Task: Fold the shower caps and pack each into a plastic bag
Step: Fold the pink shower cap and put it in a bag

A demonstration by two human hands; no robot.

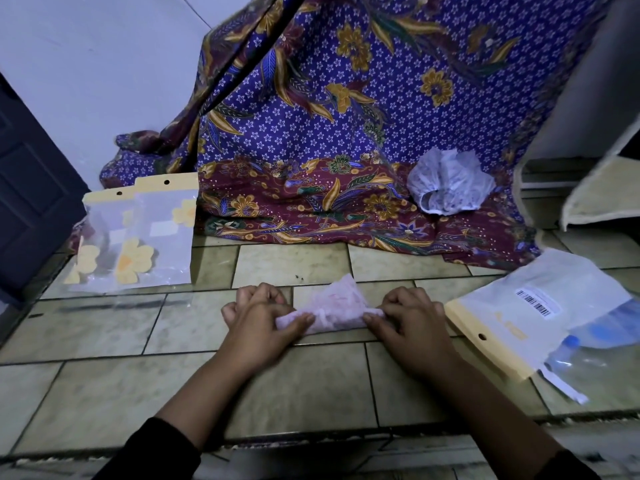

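Observation:
A pale pink shower cap (337,304), partly folded into a small bundle, lies on the tiled floor in front of me. My left hand (259,320) pinches its left end between thumb and curled fingers. My right hand (408,322) pinches its right end the same way. A crumpled white shower cap (450,181) sits on the patterned cloth at the back right. Two plastic bags with yellow headers and flower prints (138,233) lie at the left. More plastic bags with a yellow header and a barcode label (526,313) lie at the right.
A purple and maroon batik cloth (329,150) drapes down the back and onto the floor. A dark door (31,202) stands at the far left. A pale mat edge (602,188) rises at the far right. The green floor tiles (294,386) end at a step near me.

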